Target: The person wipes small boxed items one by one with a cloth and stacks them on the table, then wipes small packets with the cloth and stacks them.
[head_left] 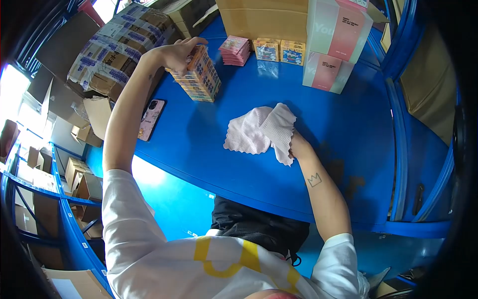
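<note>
My left hand (179, 55) reaches to the top of a tall stack of small orange printed boxes (203, 79), its fingers wrapped over the upper end. The stack stands on the blue table and leans slightly. My right hand (298, 145) is closed on a pale pink cloth (255, 128) with a scalloped edge, which lies bunched on the table. The cloth covers most of my right fingers.
A phone (151, 119) lies by the left edge of the blue table (239, 174). Behind are pink packets (235, 50), two small orange boxes (279, 51) and pink-white gift boxes (328, 70). A taped carton (119, 52) stands at the back left.
</note>
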Available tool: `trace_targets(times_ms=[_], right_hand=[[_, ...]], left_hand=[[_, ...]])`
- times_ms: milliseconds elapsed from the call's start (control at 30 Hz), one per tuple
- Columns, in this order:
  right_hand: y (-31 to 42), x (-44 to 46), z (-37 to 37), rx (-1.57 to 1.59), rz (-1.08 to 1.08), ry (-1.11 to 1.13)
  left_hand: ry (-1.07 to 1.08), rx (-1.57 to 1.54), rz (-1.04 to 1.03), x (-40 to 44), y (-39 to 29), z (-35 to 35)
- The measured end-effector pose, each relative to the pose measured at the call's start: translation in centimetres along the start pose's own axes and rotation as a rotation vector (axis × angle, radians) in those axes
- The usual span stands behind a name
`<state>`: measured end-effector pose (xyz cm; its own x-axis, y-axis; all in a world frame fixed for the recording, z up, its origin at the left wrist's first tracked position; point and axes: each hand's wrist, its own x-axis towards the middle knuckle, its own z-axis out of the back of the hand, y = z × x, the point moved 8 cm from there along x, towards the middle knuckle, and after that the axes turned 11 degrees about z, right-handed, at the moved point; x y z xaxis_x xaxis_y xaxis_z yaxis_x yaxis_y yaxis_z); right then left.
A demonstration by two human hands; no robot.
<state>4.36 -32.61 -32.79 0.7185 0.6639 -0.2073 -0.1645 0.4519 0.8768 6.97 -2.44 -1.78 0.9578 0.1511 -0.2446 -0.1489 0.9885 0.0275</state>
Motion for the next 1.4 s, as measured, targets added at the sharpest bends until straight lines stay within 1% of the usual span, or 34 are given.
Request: trace_targets(times_ms=[100,267,433,467,600,667,833,900,933,967,1167,1300,1400], right_hand=[[0.2,1.7,-0.1,-0.146,0.210,-0.079],[-0.2,3.0,-0.8,-0.389,0.556,-0.201],[-1.0,3.1,-2.2,-0.633,0.902,-0.327],[-0.5,2.8,-1.9,-0.634,0.902,-0.328],[2.2,0.8,-0.6,-0.189,0.949,-0.133],[1.9,-1.0,-0.4,-0.173,0.912,-0.137],[3.1,1.8,-0.3,-0.097,0.728,-0.143],[2.7,0.7,0.0,-0.066,0.650,-0.145],[3.2,1.8,-0.2,-0.051,0.612,-0.145],[2.6,0.8,0.3,-0.035,0.574,-0.143],[2.5,2.2,0.5,0.056,0.346,-0.133],[2.0,1.0,0.3,0.116,0.196,-0.131],[1.9,1.0,0.3,0.161,0.084,-0.131]], left_hand=[[-0.057,0.064,-0.012,0.9,0.9,-0.4],[-0.083,0.097,-0.015,1.1,1.0,-0.4],[-0.049,0.086,0.008,1.3,1.2,-0.5],[-0.050,0.087,0.007,1.3,1.1,-0.4],[-0.044,0.094,-0.011,1.0,0.4,-0.1],[-0.044,0.084,-0.011,1.0,0.4,-0.1],[-0.044,0.046,-0.020,0.9,0.6,0.1],[-0.037,0.034,-0.046,1.0,0.5,0.1],[-0.033,0.027,-0.057,1.0,0.5,0.0],[-0.032,0.026,-0.056,1.1,0.6,-0.1],[-0.019,0.005,-0.059,1.5,0.9,-0.3],[-0.028,0.011,-0.053,1.5,0.9,-0.2],[-0.004,-0.041,-0.051,1.2,0.9,-0.2]])
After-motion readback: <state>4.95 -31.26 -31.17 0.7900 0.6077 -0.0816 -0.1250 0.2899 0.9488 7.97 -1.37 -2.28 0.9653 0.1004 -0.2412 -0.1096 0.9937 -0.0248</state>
